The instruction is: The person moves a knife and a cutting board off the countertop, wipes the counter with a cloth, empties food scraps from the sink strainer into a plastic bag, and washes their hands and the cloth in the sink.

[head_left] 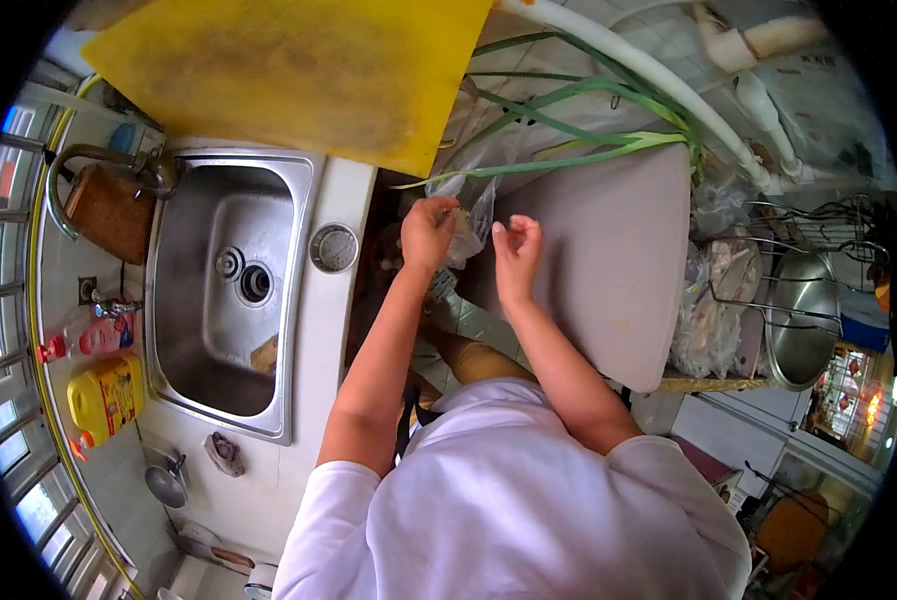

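Between my two hands hangs a clear plastic bag [475,222] with something pale inside. My left hand [430,232] is closed on the bag's upper left part, its fingers pinched together. To the right of the bag, my right hand [517,252] is raised with its fingers curled and a little apart; no object shows in it. Long green onion leaves [578,145] stretch just above both hands. The grey-brown board [608,260] stands to the right of my right hand.
A steel sink [253,210] is at the left, with a strainer cup [334,248] on the counter beside it. A yellow board [298,80] covers the upper left. Plastic bags [713,310] and a wire rack with a steel bowl [803,315] are at the right.
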{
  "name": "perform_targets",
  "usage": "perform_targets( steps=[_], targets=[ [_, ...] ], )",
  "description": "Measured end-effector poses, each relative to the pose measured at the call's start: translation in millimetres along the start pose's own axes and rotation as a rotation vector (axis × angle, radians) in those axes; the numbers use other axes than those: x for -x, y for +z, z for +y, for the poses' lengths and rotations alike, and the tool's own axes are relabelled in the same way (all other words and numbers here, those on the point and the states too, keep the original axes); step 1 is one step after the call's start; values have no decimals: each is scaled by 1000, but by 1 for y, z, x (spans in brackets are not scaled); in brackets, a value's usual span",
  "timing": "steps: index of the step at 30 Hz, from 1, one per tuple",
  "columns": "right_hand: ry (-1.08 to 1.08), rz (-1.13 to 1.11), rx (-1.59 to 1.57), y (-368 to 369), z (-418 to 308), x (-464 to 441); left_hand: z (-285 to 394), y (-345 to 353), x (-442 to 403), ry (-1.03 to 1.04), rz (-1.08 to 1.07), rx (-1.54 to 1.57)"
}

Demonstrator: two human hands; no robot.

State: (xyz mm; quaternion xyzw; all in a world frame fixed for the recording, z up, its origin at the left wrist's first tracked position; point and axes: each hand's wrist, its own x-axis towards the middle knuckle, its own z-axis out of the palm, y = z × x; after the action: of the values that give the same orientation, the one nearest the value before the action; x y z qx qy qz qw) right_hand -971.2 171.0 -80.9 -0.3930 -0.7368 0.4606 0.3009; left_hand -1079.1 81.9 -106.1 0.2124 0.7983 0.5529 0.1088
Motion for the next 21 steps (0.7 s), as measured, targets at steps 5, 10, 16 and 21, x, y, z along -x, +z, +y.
perform_targets(
  steps=[5, 10, 16, 21],
  targets=[
    [466, -215, -219, 14, 77, -16, 22, -5, -4, -111, -80, -223],
    [104, -215, 141, -1, 19, -19, 19, 2, -6, 182, -72, -644],
    [254, -146, -110, 12, 46, -37, 11, 9, -12, 94, -143, -638],
    [556, -207, -234, 4, 21, -23, 34, -7, -9, 239, 79, -493]
  ],
)
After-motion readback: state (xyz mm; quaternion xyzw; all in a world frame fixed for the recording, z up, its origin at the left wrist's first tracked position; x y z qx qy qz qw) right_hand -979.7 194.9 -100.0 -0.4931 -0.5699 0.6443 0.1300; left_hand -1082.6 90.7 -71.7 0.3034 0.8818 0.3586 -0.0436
